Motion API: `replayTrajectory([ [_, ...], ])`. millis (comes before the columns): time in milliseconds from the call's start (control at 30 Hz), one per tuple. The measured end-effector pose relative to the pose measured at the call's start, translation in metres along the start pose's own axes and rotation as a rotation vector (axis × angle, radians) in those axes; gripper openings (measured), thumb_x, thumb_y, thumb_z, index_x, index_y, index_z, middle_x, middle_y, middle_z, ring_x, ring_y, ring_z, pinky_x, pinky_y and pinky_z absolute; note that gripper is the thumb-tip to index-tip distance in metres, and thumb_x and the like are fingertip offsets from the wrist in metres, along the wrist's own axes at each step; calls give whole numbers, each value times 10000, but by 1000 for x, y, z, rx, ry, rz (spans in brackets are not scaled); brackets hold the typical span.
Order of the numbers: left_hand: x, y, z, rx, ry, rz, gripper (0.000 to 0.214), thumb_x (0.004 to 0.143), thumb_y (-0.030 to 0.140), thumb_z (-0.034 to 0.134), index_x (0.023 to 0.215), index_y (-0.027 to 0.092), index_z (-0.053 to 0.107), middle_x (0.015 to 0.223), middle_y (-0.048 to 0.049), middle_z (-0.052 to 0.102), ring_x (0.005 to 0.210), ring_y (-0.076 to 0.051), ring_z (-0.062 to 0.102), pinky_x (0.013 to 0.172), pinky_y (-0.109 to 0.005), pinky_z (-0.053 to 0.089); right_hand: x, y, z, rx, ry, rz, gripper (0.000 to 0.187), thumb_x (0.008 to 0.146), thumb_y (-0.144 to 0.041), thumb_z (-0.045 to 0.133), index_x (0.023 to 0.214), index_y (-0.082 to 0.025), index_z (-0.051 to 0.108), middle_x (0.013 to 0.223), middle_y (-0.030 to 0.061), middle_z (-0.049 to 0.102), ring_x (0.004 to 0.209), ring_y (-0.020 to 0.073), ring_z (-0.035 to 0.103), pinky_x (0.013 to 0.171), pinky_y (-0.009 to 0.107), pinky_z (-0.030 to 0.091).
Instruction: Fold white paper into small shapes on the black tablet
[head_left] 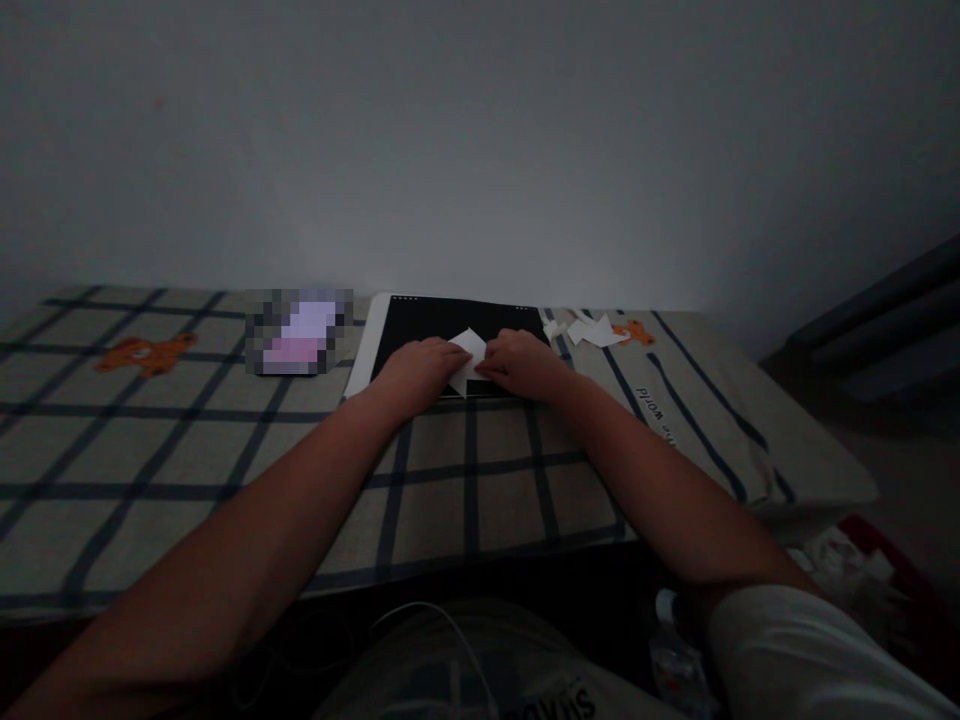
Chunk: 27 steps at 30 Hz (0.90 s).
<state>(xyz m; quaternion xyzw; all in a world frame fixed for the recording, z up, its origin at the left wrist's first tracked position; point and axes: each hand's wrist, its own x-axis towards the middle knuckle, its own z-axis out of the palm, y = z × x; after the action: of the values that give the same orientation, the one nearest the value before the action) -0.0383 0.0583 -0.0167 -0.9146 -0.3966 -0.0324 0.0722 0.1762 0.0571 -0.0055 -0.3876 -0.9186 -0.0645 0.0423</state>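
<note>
A small piece of folded white paper (469,343) lies between my two hands over a black board (420,325) with a white border. My left hand (422,372) presses its fingers together on the paper's left side. From the other side, my right hand (521,362) pinches the paper's right part with curled fingers. Just right of the board rest some white folded paper pieces (596,331). Part of the held paper is hidden behind my fingers.
A checked cloth (217,440) covers the table, which stands against a grey wall (480,150). A pixelated phone (304,335) lies to the left. Below the table are a plastic bottle (675,655), a white cable (450,620) and a red bin (911,580) at the right.
</note>
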Motion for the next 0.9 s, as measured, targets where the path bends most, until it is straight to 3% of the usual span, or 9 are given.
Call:
replayTrajectory([
  [267, -1, 1, 0, 35, -7, -26, 406, 1006, 176, 414, 1314, 190, 678, 1379, -80, 673, 1217, -266, 624, 951, -379, 524, 1, -5, 6, 10, 16, 43, 385, 1062, -335, 438, 1095, -180, 788, 1050, 116, 729, 915, 230, 550, 717, 353, 312],
  [500, -5, 6, -8, -22, 20, -58, 437, 1047, 433, 405, 1230, 192, 721, 1327, -72, 703, 1183, -253, 641, 935, -365, 518, -5, 11, 11, 222, 124, -24, 248, 971, -273, 573, 938, -162, 792, 1122, 113, 729, 1030, 231, 597, 888, 356, 410],
  [667, -6, 7, -9, -17, 16, -18, 436, 1045, 456, 419, 1285, 235, 709, 1369, -46, 685, 1212, -262, 640, 967, -379, 510, -7, 21, 15, 265, 101, 14, 283, 971, -243, 549, 1123, -176, 778, 1274, 124, 722, 1129, 239, 630, 967, 382, 438],
  [900, -4, 5, -8, -2, 24, -77, 438, 1053, 402, 400, 1224, 217, 758, 1415, -96, 647, 1265, -275, 610, 1042, -408, 474, -6, 13, 6, 189, 84, -3, 320, 994, -313, 508, 944, -168, 789, 930, 100, 762, 853, 204, 628, 796, 332, 407],
])
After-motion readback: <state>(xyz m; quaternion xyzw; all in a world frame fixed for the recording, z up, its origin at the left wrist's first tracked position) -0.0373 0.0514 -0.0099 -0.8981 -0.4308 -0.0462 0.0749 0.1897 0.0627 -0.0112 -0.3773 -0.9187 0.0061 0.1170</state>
